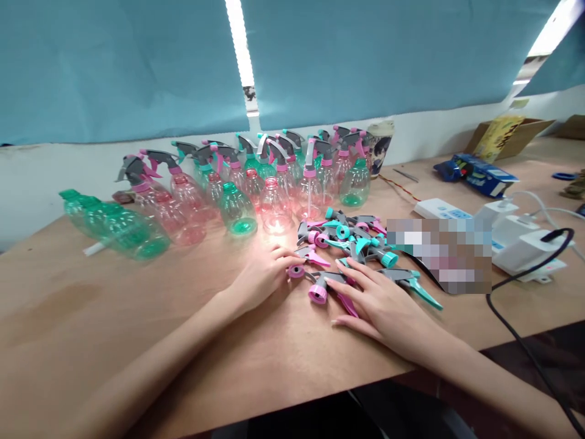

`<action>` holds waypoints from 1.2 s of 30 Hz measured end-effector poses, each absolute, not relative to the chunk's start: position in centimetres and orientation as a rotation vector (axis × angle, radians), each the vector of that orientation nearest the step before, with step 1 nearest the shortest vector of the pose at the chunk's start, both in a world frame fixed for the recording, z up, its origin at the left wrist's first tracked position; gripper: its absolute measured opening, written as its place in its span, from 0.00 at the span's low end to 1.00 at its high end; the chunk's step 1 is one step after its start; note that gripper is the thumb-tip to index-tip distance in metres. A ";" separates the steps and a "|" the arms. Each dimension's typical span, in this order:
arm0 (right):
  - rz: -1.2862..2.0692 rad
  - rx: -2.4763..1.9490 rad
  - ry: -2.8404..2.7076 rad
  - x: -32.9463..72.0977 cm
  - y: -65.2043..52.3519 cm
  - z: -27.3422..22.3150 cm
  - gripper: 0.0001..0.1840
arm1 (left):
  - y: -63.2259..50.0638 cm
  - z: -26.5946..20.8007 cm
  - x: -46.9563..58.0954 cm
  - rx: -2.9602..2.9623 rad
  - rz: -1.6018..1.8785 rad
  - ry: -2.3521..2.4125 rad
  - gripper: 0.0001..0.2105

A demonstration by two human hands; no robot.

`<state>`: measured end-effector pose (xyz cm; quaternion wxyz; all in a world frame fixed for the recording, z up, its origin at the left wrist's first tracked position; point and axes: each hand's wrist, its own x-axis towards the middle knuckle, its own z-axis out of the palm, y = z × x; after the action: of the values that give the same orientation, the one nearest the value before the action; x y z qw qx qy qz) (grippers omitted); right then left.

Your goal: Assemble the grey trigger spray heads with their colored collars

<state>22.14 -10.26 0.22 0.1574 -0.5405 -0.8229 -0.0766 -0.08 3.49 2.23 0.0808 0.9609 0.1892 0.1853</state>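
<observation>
right grip (pixel 381 302) spread over spray heads (pixel 361 249), left grip (pixel 261 274) unclear; bottles (pixel 275 204) crowd behind, power strip (pixel 441 209) rightward

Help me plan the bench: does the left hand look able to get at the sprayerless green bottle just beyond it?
Probably yes: nothing stands between the left hand and the green bottle, though the fingers would need to turn from the pink-collared spray head beside them.

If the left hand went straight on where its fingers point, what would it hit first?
Most likely the gray-and-pink spray head just ahead of the left hand; whether they touch is unclear.
</observation>
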 end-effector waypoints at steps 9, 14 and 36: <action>-0.561 -1.649 -2.177 20.7 -9.3 -0.6 0.33 | -0.3 3.3 -4.3 2.817 0.399 0.998 0.14; -0.526 -1.659 -2.246 19.9 -7.3 0.2 0.41 | -1.3 3.2 -3.8 2.677 0.369 1.193 0.13; -0.131 -1.799 -2.295 20.6 -0.1 0.8 0.40 | -1.7 1.5 -3.7 2.345 0.813 1.099 0.10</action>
<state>20.62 -0.15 0.83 0.1111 -0.6124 -0.7814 -0.0447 -3.67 -1.68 1.53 0.2119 0.8444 0.3956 0.2926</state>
